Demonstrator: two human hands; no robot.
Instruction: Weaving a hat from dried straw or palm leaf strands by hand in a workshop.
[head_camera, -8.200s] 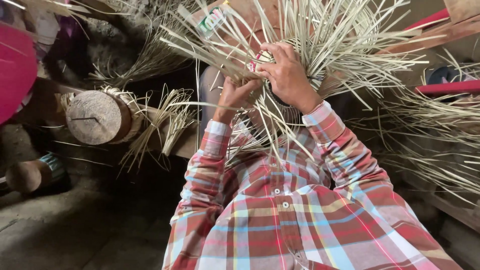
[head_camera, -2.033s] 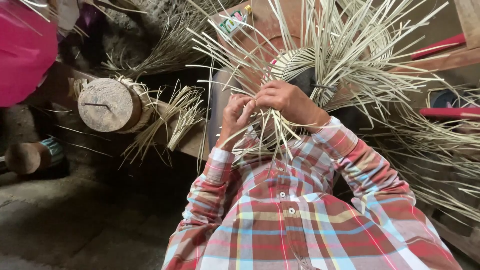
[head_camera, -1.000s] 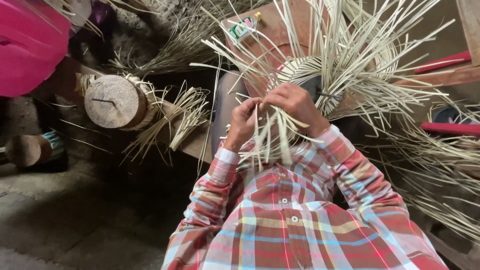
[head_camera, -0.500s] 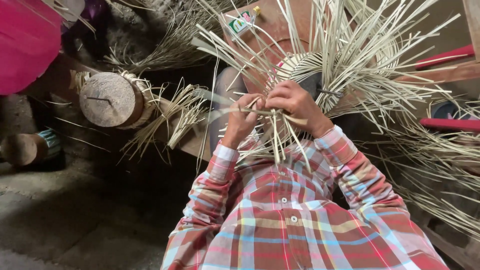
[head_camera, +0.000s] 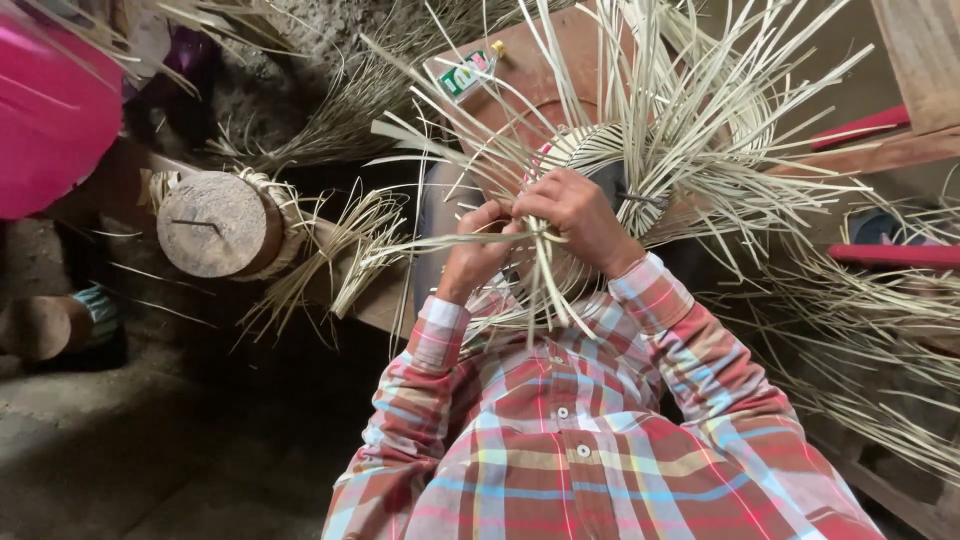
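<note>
A half-woven piece of pale straw (head_camera: 640, 160) sits in front of me, its woven round part ringed by many long loose strips fanning outward. My right hand (head_camera: 575, 215) is closed on strips at the near edge of the weave. Just to its left, my left hand (head_camera: 475, 255) pinches a strip that runs out sideways to the left. Both wrists show plaid shirt cuffs.
A round wooden block (head_camera: 215, 225) wrapped with straw stands to the left, a smaller one (head_camera: 50, 325) beyond it near the floor. A pink object (head_camera: 50, 110) fills the top left corner. A small green sachet (head_camera: 465, 75) lies on a brown board. Bundles of straw (head_camera: 880, 330) lie at right.
Both hands have kept working at the near edge of the weave. A strip has been pulled out sideways to the left by my left hand. The view shifted slightly.
</note>
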